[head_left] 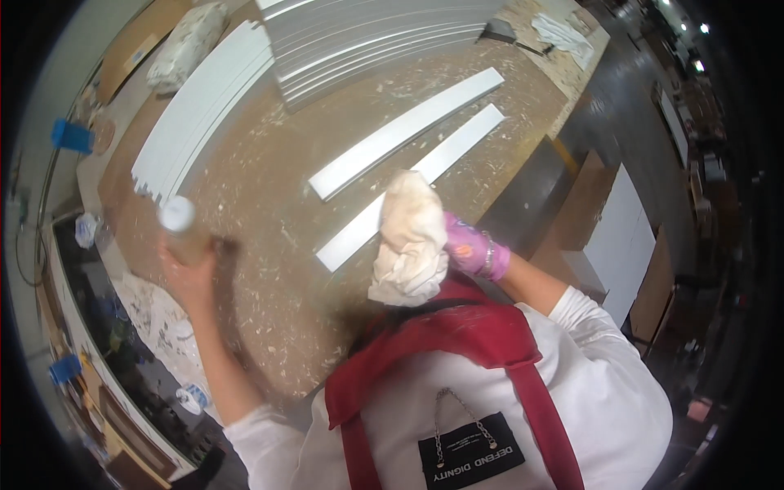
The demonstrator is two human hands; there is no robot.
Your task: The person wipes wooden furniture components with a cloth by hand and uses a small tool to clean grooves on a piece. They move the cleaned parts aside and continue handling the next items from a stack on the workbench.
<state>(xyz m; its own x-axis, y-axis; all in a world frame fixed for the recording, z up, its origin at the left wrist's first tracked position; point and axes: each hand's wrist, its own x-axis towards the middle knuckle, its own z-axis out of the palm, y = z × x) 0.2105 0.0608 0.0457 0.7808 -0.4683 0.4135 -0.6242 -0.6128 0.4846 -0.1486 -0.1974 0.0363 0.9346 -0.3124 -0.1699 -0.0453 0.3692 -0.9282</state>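
Note:
My bare left hand is closed around a bottle with a round white top, over the left part of the worktable. Motion blurs the bottle, and the fingers hide much of its body. In a pink glove, my right hand grips a crumpled off-white rag close to my body. The rag covers part of a narrow white strip lying flat on the table. Beyond it, roughly parallel, rests a wider white strip.
A tall stack of white boards stands at the table's far side. More white strips lie side by side at the left, near a wrapped white bundle. A white cloth is at the far right, and cardboard leans beside the table.

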